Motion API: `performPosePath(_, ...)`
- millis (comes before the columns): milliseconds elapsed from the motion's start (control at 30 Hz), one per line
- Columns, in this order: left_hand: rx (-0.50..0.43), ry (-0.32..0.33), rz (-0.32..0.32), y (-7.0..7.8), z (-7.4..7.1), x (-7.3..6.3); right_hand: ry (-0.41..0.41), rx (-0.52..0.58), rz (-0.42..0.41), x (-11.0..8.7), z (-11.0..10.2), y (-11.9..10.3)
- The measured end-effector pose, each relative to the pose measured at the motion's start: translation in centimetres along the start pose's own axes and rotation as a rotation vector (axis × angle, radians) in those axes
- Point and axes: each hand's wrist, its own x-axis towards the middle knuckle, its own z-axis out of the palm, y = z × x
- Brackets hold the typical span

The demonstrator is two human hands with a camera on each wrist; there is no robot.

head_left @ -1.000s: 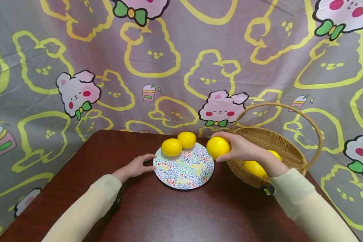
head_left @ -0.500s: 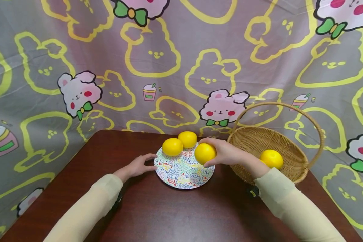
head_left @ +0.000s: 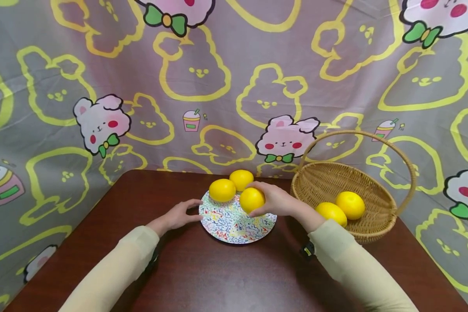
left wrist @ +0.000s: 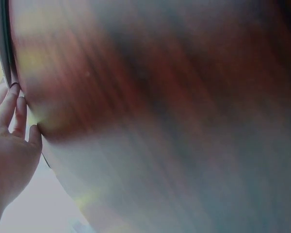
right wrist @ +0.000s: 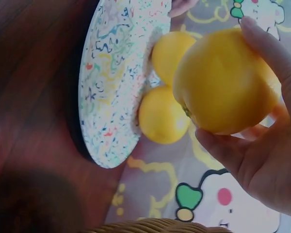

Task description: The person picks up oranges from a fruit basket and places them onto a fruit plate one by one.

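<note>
Above the table [head_left: 226, 277], right hand [head_left: 277, 200] — gripping fruit [head_left: 251, 200] — has shifted leftward, left hand [head_left: 178, 216] relaxed.

My head feed shows soft, even light and a pale sheen on the counter [head_left: 234, 277]; my left wrist feed is hazy, my right one dim at lower left.

Left arm [head_left: 111, 266]: one, pale-sleeved, reached forward and inward from the head view's lower left; wrist [head_left: 157, 224] bare. Left hand [head_left: 177, 215]: one, fingers extended, thumb spread apart from them. Right arm [head_left: 356, 262]: one, likewise sleeved, slanted forward and inward from lower right. Right hand [head_left: 276, 200]: one, was gripping, fingers and thumb curved toward each other.
</note>
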Motion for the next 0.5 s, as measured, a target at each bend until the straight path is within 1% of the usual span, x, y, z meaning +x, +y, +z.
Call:
performPosePath(233, -0.006, 0.011, -0.005, -0.1, -0.1, -0.1, 0.065, -0.072, 0.143, 1.6, 1.5, 1.2)
performPosePath(367, -0.009, 0.009, -0.004, -0.2, 0.0, -0.1, 0.084, -0.065, 0.224, 2.2, 2.4, 1.9)
performPosePath(500, -0.011, 0.006, 0.001, -0.1, 0.0, 0.0, 0.117, -0.048, 0.269, 2.6, 2.9, 2.5)
